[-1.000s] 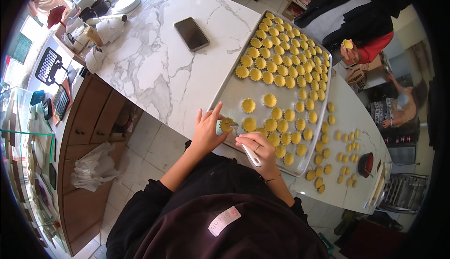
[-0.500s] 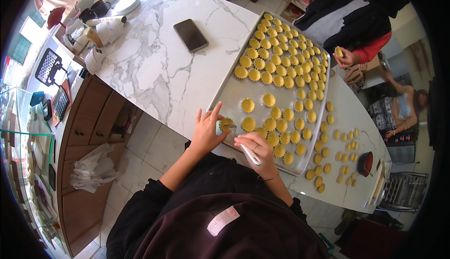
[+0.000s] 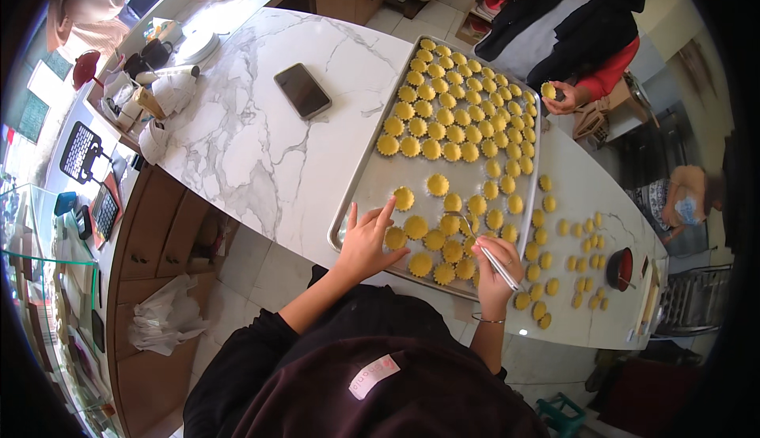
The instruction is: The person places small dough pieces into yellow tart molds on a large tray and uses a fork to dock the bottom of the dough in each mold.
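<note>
Small yellow tart shells with fluted edges (image 3: 431, 149) lie in rows on a large metal tray (image 3: 380, 173). My left hand (image 3: 367, 240) is over the tray's near left part, fingers spread, gripping nothing. Its index fingertip meets the edge of one shell (image 3: 403, 198), and another shell (image 3: 395, 238) lies between thumb and index finger. In my right hand (image 3: 497, 268) is a metal fork (image 3: 495, 257), held by the handle. The fork's tip is over the shells in the near middle of the tray; whether it touches one cannot be made out.
More shells (image 3: 580, 264) lie on the marble table (image 3: 237, 129) right of the tray, near a dark red bowl (image 3: 619, 270). A phone (image 3: 302, 91) lies left of the tray. Across the table, a co-worker's hand (image 3: 560, 97) holds a shell. Cups (image 3: 150, 58) crowd the far left.
The shell that my left hand held is now on the tray, and the hand has opened. My right hand has moved right with the fork, away from my left hand. The view has shifted slightly.
</note>
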`<state>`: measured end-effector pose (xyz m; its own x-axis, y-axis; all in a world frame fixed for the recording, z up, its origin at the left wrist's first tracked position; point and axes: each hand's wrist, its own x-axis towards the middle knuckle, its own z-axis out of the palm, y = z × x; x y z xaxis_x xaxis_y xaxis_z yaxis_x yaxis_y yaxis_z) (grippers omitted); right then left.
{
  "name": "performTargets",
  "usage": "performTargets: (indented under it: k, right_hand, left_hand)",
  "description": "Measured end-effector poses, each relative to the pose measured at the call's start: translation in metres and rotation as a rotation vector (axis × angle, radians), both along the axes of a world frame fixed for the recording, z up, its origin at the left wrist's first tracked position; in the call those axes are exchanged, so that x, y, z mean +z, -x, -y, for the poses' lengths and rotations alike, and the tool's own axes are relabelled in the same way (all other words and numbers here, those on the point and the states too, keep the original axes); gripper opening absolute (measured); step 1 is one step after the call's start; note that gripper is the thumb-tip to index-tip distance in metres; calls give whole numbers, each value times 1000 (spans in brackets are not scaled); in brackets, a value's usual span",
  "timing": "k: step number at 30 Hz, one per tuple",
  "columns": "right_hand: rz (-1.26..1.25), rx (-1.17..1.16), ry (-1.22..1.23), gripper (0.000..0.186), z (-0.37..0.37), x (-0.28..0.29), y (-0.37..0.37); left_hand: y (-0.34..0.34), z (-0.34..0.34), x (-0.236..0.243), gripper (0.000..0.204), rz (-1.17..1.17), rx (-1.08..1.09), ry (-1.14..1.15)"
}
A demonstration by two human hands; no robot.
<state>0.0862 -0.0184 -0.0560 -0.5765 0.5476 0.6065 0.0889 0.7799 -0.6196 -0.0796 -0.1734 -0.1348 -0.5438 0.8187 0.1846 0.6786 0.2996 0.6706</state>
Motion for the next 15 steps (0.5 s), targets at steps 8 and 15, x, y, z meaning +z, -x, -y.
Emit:
performTargets:
  k: [8, 15]
  right_hand:
    - [-36, -69, 102, 20, -4, -3, -7]
    - [-16, -137, 77, 19, -13, -6, -16]
  left_hand:
    - [92, -60, 3, 78, -228, 219, -57]
    - [107, -94, -9, 84, -235, 221, 183]
